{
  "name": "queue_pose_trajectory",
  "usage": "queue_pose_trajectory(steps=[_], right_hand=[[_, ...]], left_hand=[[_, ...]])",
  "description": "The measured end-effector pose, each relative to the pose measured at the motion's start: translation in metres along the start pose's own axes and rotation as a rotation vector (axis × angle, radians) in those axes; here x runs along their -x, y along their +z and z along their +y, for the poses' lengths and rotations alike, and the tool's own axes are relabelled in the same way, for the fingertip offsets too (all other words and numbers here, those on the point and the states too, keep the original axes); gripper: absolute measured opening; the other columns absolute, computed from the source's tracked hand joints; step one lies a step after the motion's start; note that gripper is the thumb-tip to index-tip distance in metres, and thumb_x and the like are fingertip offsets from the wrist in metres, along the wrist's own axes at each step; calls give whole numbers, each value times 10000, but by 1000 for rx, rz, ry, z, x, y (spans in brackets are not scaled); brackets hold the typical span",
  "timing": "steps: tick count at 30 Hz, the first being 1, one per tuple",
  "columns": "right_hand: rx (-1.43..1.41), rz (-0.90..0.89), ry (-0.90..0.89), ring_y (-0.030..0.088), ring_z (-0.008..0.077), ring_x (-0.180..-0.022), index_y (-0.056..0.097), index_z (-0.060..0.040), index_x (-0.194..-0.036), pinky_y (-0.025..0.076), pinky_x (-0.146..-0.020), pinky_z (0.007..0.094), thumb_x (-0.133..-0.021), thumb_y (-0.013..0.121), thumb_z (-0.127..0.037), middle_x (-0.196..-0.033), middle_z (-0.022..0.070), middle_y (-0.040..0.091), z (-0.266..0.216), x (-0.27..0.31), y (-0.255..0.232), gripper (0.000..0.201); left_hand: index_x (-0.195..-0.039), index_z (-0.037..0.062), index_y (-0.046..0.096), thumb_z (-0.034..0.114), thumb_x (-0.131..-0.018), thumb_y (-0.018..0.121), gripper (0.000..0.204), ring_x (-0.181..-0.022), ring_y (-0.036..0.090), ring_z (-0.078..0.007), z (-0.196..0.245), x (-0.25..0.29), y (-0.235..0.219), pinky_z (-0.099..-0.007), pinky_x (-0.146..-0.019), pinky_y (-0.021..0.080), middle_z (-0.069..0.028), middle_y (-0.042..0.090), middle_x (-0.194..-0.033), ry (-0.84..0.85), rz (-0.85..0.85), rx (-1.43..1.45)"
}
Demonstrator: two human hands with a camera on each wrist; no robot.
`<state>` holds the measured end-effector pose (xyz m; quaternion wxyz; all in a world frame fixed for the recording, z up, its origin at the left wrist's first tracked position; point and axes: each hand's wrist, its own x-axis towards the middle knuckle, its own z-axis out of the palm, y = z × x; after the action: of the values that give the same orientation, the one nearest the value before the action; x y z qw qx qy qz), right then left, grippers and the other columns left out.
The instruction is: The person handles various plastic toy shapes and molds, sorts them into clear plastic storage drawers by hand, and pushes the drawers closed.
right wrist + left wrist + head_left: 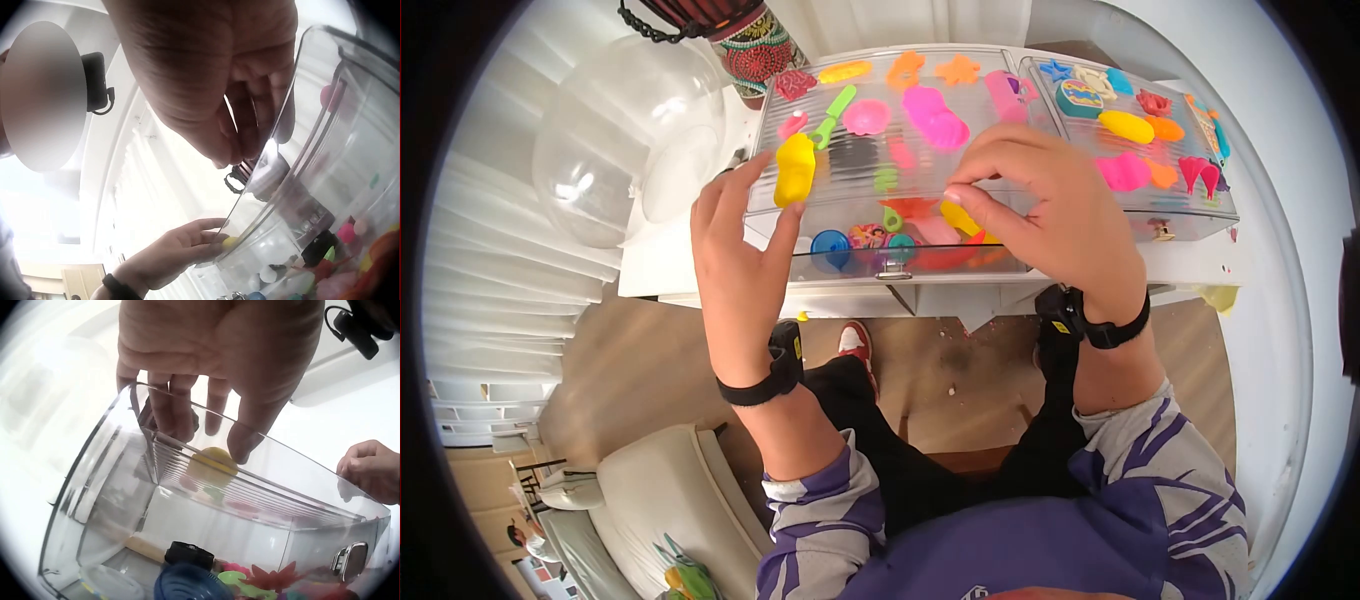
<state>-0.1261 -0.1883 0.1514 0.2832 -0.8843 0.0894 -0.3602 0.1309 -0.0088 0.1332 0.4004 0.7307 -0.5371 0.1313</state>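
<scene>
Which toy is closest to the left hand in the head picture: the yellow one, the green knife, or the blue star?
1. Yellow toy: under the left hand's fingertips.
2. Green knife: just beyond, same lid.
3. Blue star: far right, on the other box.

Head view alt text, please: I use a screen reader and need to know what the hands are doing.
Two hands rest on the lid of a clear plastic box filled with colourful toy shapes. The left hand touches a yellow piece on the lid with straight fingers; the right hand has its fingers curled near the lid's front edge. The box sits on a white table.
</scene>
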Motion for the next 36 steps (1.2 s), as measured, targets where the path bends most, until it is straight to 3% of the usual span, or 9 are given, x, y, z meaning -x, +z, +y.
queue_pose_trajectory(steps=[4, 11, 17, 19, 22, 25, 28, 32, 36], right_hand=[[29, 25, -21, 752, 280, -922, 775, 14, -1046, 585, -844, 376, -986, 852, -19, -1010, 116, 782, -3, -4, 3, 103], [-17, 56, 23, 757, 251, -929, 777, 20, -1040, 584, -849, 361, -980, 854, 19, -1021, 116, 795, -15, -5, 9, 97], [-95, 193, 23, 765, 229, -866, 815, -3, -1035, 599, -809, 349, -991, 863, -44, -994, 92, 815, -27, -4, 26, 77], [-128, 218, 67, 766, 207, -928, 810, -8, -1158, 617, -838, 352, -1000, 866, -49, -1097, 95, 824, -29, -7, 35, 173], [-216, 273, 107, 763, 172, -985, 762, -14, -1328, 626, -909, 330, -1002, 860, -23, -1120, 71, 803, -42, -19, 60, 340], [-148, 209, 64, 766, 171, -986, 699, -31, -1462, 635, -924, 339, -1007, 872, -66, -1150, 67, 793, -30, -22, 72, 488], [-260, 158, 177, 771, 168, -979, 692, -29, -1476, 629, -921, 332, -1026, 856, -71, -1114, 63, 794, -23, -17, 69, 480], [-242, 174, 194, 808, 194, -972, 684, 1, -1453, 647, -812, 321, -1063, 834, -100, -1143, 137, 826, -10, -9, 49, 430], [-194, 124, 200, 788, 172, -889, 760, 29, -1267, 627, -815, 319, -1075, 810, -68, -1059, 111, 820, -10, -5, 31, 221]], left_hand=[[-1320, 64, 815, 64, -922, 910, 409, -1233, 710, -386, -12, 4, 11, -489, -1097, 554, -155, 799, -1293, 72, 6, 41], [-1244, 1, 797, 68, -941, 902, 327, -1134, 750, -375, -7, 8, 10, -476, -1010, 583, -178, 814, -1210, -17, 7, 80], [-1225, -20, 781, 84, -1060, 828, 201, -869, 742, -227, -4, 6, -1, -360, -840, 593, -132, 795, -1025, -211, 123, 268], [-1257, -16, 764, 111, -1132, 780, 178, -868, 717, -113, -1, 7, -3, -292, -821, 587, -63, 798, -1061, -359, 215, 309], [-1296, -17, 746, 108, -1148, 761, 194, -872, 692, -79, 14, 9, 6, -251, -788, 562, -44, 781, -1059, -369, 230, 626], [-1276, -25, 747, 55, -1138, 739, 159, -866, 686, -88, 27, 6, 13, -255, -783, 558, -43, 785, -1055, -318, 159, 680], [-1240, -19, 767, -3, -1103, 721, 145, -853, 682, -102, 24, 9, 30, -278, -781, 567, -41, 795, -1030, -298, 124, 714], [-1305, -40, 722, -52, -1115, 652, 203, -986, 741, -128, 30, 8, 42, -285, -878, 609, -81, 773, -1177, -213, 12, 631], [-1282, -31, 733, -76, -1069, 632, 239, -896, 734, -110, 44, 5, 52, -275, -808, 601, -62, 777, -1081, -203, -32, 593]])
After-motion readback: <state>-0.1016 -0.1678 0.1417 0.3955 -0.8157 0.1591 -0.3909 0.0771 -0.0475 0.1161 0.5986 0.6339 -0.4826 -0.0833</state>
